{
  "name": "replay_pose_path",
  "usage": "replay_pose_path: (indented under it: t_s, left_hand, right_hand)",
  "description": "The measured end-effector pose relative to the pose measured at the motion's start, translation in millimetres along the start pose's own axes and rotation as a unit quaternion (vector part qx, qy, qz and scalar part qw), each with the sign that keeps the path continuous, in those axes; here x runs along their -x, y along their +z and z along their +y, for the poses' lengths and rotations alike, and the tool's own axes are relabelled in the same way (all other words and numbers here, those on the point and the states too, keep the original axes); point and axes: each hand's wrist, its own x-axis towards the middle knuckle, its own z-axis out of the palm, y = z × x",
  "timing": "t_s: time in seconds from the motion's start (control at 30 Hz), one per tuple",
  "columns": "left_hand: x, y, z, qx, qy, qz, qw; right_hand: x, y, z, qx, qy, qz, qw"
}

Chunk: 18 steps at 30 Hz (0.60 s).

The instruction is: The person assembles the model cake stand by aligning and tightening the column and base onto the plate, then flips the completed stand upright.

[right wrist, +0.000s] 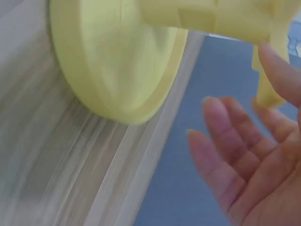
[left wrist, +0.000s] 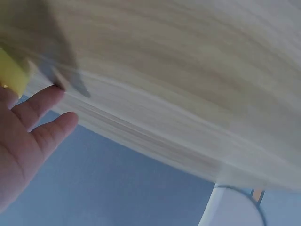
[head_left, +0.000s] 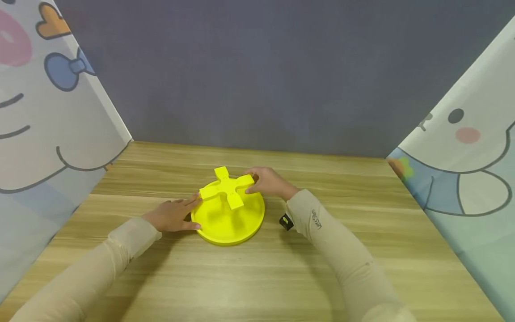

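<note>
Centrally, one arm of the yellow cross piece [head_left: 227, 188] is pinched by the right hand [head_left: 268, 182]; the round yellow base [head_left: 229, 223] is steadied on the desk [head_left: 257, 277] by the left hand [head_left: 172, 215], fingers straight.

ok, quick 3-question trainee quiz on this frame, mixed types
1. True or false: the right hand pinches an arm of the yellow cross piece.
2. The left hand rests against: A) the yellow round base B) the wall C) the sleeve tag
3. Fill in: the base sits on a wooden ____.

Key: 1 true; 2 A; 3 table.
</note>
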Motion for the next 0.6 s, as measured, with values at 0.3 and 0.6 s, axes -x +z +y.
replay_pose_path:
  t_s: [0.3,0.6]
  left_hand:
    - [10.2,-17.0,5.9,0.353,-0.055,0.035,0.9335]
    - [19.3,-14.3,4.3,0.470,-0.133,0.029,0.8719]
  right_hand:
    - [21,-13,24,-0.075,0.077,-0.072,0.992]
    - [40,6,43,-0.131,0.106,-0.062,0.984]
